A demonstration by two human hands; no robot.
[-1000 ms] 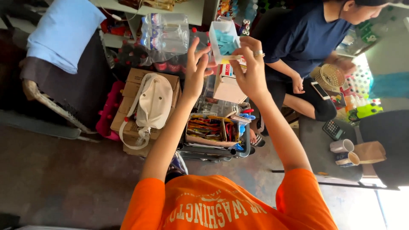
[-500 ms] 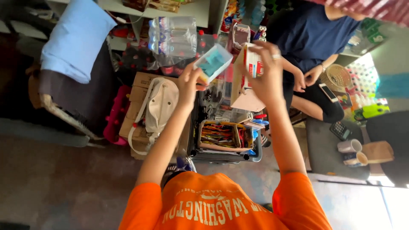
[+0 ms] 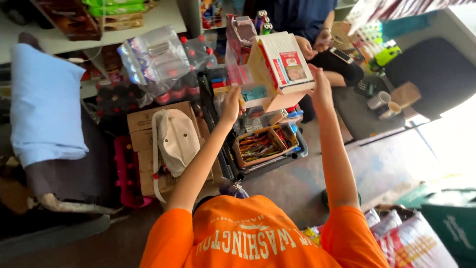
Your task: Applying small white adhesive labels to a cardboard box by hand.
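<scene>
Cardboard box (image 3: 282, 67) (white lid, red label) gripped by right hand (image 3: 321, 89) and left hand (image 3: 231, 105); clear plastic container (image 3: 238, 54) behind, snack tray (image 3: 260, 144) below.

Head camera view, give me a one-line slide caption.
Both hands, left and right, hold a white carton above cluttered boxes.

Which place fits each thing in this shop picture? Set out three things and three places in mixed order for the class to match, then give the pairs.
Things:
1. white cardboard box with red edging
2. cream fabric handbag
3. pale blue folded cloth

Places:
A. draped over a seat at the far left
B. held up between the left hand and right hand
C. lying on brown cardboard cartons

Pairs: 1-B, 2-C, 3-A
</scene>
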